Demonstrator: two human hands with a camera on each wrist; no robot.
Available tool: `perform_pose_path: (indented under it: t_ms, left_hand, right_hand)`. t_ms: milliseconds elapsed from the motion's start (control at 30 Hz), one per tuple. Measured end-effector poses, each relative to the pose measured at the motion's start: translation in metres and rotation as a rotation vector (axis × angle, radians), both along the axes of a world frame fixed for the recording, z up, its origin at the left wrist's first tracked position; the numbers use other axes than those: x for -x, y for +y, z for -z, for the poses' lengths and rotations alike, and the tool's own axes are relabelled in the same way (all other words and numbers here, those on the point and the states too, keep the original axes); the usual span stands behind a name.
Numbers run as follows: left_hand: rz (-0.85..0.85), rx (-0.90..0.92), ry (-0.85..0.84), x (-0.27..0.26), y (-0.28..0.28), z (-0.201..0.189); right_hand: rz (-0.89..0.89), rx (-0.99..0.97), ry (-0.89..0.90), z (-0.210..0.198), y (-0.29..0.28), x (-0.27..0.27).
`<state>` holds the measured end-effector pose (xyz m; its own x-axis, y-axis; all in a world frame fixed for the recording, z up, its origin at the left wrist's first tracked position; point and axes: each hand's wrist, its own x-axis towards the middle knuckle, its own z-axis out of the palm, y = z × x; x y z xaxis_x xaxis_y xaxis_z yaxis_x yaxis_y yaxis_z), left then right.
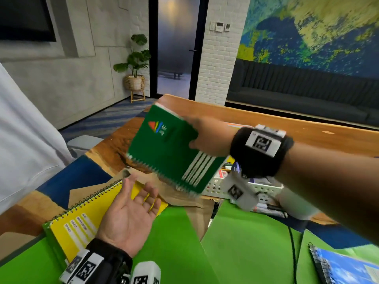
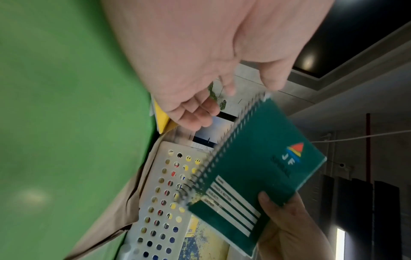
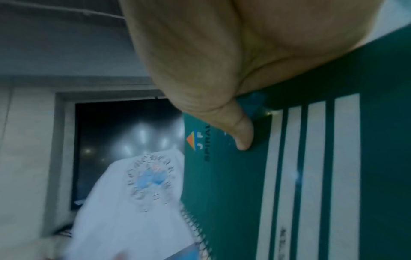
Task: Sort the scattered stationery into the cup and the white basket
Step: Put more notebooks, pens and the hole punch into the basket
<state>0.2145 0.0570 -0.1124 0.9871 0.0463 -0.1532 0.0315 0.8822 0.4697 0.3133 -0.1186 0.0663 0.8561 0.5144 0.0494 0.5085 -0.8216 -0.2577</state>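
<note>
The right hand (image 1: 207, 138) grips the green notebook (image 1: 174, 148) by one edge, thumb (image 3: 241, 135) pressed on the cover, holding it tilted in the air above the white basket (image 1: 258, 187). The left hand (image 1: 131, 218) lies open, palm up, over the yellow notebook (image 1: 82, 220) on the near left. Held only at the edge, the green notebook could swing or slip and miss the crowded basket. The bench (image 1: 307, 128) is wood, strewn with green and brown paper; beyond it stand a sofa, a mural wall and a potted plant.
</note>
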Motion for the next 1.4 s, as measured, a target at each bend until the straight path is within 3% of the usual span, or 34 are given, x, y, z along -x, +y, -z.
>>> perform_pose_path:
  t_ms: [167,433,533,667,833,1100,1267,1400]
  left_hand:
    - [0.006,0.027,0.023,-0.002,0.000,0.004]
    - [0.015,0.019,0.028,-0.004,0.001,0.005]
    - [0.020,0.018,0.030,-0.004,0.002,0.006]
    - [0.026,0.003,0.039,-0.003,0.002,0.005]
    - [0.030,0.003,0.035,-0.004,0.002,0.004]
    - [0.037,-0.036,-0.002,-0.004,0.004,0.007]
    - [0.033,-0.046,0.022,-0.003,0.001,0.003]
    - [0.044,-0.085,0.052,-0.005,0.001,0.005]
  right_hand:
    - [0.132,0.370,-0.240,-0.041,-0.053,-0.067]
    - [0.294,0.602,-0.182,0.016,-0.097,-0.146]
    - [0.322,0.586,-0.217,0.032,-0.099,-0.156]
    - [0.359,0.516,-0.105,0.036,-0.104,-0.161]
    - [0.349,0.365,-0.162,0.034,-0.107,-0.157]
    - [0.372,0.498,-0.116,0.054,-0.099,-0.150]
    - [0.366,0.420,-0.185,0.023,-0.091,-0.123]
    - [0.198,0.263,-0.341,-0.006,-0.080,-0.059]
